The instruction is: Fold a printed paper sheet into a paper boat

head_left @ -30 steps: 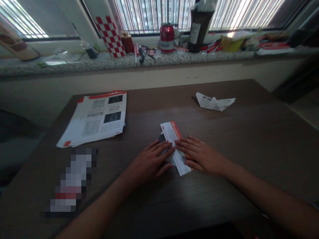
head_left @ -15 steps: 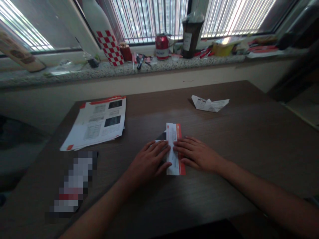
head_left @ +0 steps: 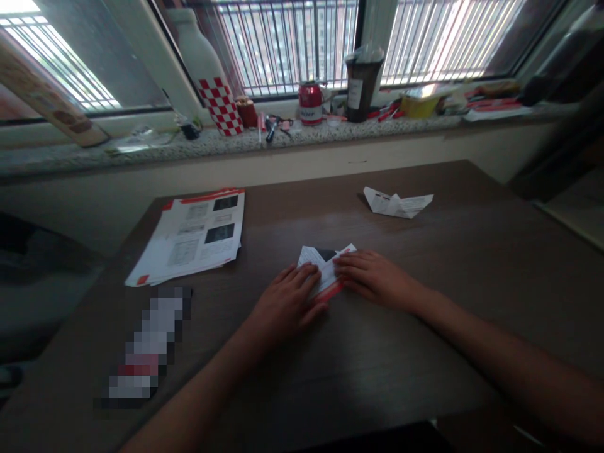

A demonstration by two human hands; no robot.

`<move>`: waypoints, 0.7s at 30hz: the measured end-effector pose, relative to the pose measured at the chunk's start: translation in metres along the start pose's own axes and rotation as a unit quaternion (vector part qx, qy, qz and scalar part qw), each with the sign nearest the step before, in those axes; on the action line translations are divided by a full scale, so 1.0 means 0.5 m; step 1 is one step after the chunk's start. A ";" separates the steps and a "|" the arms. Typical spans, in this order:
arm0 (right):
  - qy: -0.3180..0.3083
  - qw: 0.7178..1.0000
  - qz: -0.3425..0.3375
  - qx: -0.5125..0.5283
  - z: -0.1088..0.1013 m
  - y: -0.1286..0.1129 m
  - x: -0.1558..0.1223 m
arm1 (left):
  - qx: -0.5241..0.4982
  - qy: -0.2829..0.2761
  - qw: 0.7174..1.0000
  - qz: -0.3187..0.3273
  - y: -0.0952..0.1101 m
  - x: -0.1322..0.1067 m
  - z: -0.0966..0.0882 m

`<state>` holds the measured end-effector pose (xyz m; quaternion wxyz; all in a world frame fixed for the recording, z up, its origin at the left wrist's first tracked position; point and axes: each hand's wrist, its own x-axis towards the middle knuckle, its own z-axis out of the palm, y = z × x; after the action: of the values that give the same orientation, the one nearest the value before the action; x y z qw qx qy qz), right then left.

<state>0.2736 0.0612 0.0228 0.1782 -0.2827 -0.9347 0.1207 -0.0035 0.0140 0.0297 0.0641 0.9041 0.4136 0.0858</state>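
Both hands [head_left: 330, 289] flat on folded paper [head_left: 325, 264]

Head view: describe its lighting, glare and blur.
Head view: strong backlight from the window washes out the panes; the table, left hand and right hand are dim; a pixelated patch hides something at lower left; the sill bows, wide-angle.

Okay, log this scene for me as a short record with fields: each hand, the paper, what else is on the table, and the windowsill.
left side: left hand flat, fingertips on the folded paper
right side: right hand flat, fingertips on the same paper
paper: white with a red edge, lying on the table
also on table: paper boat beyond the right hand; stack of printed sheets to the left
sill: red can, checked bottle
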 end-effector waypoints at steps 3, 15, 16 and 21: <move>-0.004 1.000 -0.003 0.004 0.007 0.011 -0.008 | -0.012 0.009 1.000 -0.012 -0.007 -0.005 0.005; -0.015 0.999 0.009 0.033 0.007 0.015 -0.025 | -0.025 0.019 0.999 -0.022 -0.009 -0.029 -0.009; -0.016 0.999 0.010 0.033 0.006 0.015 -0.027 | -0.022 0.019 0.999 -0.021 -0.008 -0.029 -0.010; -0.031 0.999 -0.002 0.013 0.004 0.007 -0.037 | -0.017 -0.012 0.999 -0.029 0.008 -0.034 -0.004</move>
<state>0.2888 0.0531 0.0151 0.1532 -0.2744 -0.9388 0.1412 -0.0119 -0.0013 0.0305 0.0868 0.8916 0.4371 0.0805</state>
